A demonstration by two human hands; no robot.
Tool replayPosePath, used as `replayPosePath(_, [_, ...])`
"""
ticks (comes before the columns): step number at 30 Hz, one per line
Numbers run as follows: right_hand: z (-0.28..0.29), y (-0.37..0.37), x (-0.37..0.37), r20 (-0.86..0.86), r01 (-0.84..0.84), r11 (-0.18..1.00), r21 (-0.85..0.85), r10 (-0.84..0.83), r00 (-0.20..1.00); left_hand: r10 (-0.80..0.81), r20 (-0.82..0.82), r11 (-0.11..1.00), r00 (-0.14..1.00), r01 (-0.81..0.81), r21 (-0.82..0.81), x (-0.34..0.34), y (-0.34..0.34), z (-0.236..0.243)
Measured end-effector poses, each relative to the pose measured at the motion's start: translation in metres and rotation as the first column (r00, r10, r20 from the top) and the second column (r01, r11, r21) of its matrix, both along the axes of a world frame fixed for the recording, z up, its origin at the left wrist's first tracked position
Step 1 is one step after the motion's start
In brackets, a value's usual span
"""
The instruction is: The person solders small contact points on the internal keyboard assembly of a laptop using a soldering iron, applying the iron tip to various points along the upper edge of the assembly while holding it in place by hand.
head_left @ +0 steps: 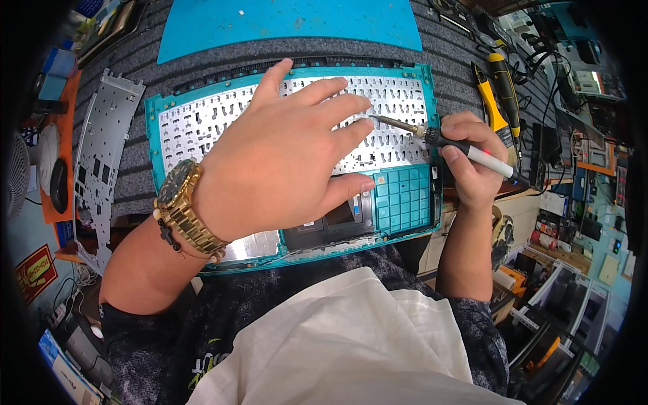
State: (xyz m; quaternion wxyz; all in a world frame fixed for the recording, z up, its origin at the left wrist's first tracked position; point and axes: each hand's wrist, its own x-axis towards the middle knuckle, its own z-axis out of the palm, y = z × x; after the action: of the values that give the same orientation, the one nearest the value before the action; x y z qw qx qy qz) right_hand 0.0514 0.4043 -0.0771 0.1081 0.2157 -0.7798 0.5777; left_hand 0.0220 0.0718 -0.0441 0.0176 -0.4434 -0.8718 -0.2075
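A teal laptop top case lies upside down before me, with a silver keyboard backing plate full of small cutouts set in it. My left hand rests across the plate, fingers spread, wearing a gold watch at the wrist; it covers much of the middle. In my right hand is a soldering iron with a white and black handle. Its metal tip points left and reaches the plate close to my left fingertips; whether it touches is hard to tell. Below the plate sits a black touchpad part.
A bare perforated metal plate lies at the left. Beyond the case is a blue mat. On the right lie a yellow-handled brush and a yellow-black screwdriver, near tangled black cables. A black computer mouse is at the far left.
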Motion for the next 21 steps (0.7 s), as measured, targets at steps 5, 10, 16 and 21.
replayPosePath(5, [-0.0002, 0.0006, 0.0037, 0.07, 0.055, 0.997, -0.045, -0.052, 0.996, 0.005, 0.002, 1.0, 1.0, -0.005, -0.007, 0.0007, 0.0005, 0.0003])
replayPosePath(10, [-0.0002, 0.0008, 0.0016, 0.043, 0.018, 0.999, -0.044, -0.016, 0.999, 0.005, 0.003, 1.0, 1.0, -0.005, -0.008, 0.0004, 0.001, 0.0004])
replayPosePath(16, [0.0016, -0.0014, 0.0031, 0.062, 0.034, 0.999, -0.024, -0.032, 0.998, 0.004, 0.001, 1.0, 1.0, -0.004, -0.001, 0.0001, 0.0003, -0.0006])
replayPosePath(21, [0.0005, -0.0008, 0.0026, 0.057, 0.026, 0.999, -0.025, -0.025, 0.998, 0.003, 0.002, 1.0, 1.0, -0.003, -0.002, 0.0002, 0.0003, -0.0008])
